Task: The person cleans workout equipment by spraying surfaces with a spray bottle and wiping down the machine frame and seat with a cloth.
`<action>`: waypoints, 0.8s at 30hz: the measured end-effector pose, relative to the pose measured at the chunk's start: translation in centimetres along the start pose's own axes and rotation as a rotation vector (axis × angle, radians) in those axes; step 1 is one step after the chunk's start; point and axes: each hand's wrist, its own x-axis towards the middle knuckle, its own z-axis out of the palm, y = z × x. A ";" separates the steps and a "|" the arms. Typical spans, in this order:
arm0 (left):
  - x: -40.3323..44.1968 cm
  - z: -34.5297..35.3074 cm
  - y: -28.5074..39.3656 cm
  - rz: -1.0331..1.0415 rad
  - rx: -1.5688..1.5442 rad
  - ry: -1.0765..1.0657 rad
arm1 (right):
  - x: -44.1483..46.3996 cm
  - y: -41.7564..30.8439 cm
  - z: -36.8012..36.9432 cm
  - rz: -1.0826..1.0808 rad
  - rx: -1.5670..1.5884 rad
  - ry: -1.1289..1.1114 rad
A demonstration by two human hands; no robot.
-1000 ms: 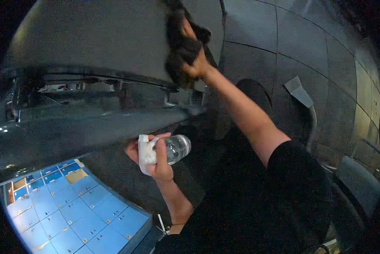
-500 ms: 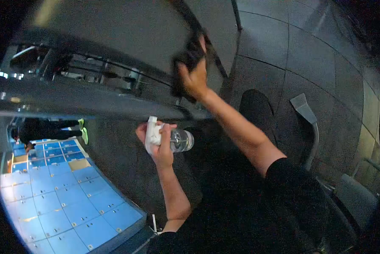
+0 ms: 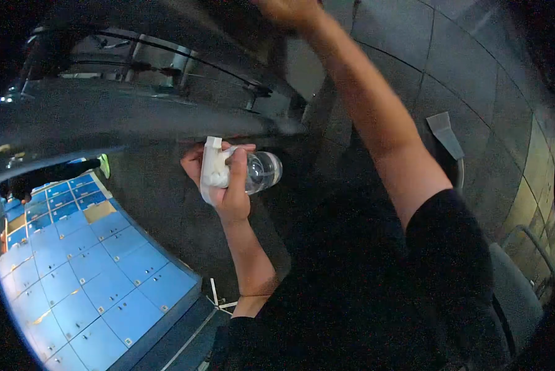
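Note:
My left hand (image 3: 233,185) is wrapped around the white trigger head of a clear spray bottle (image 3: 264,172). The bottle lies sideways, its base toward the right. At the top edge my right hand (image 3: 288,11) is blurred and partly cut off, with its fingers out of view; what it holds cannot be made out. It is over a large dark panel (image 3: 197,15), and my forearm stretches up to it. Beneath the panel runs a long dark padded bar (image 3: 185,114), just above and left of the bottle.
Blue lockers (image 3: 98,266) stand at the lower left, with a person in dark clothes (image 3: 55,174) and a bright green shoe beside them. Dark floor tiles (image 3: 457,62) lie at the right, with a grey flat-ended piece (image 3: 444,135) and a grey padded seat (image 3: 517,297).
My right hand has moved up to the top edge, and the dark cloth seen in it earlier cannot be made out now. The left hand with the bottle sits slightly higher in view.

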 end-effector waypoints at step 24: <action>-8.6 -5.8 -0.7 0.108 -0.122 0.111 | 7.9 -17.8 9.3 0.393 -0.286 -0.061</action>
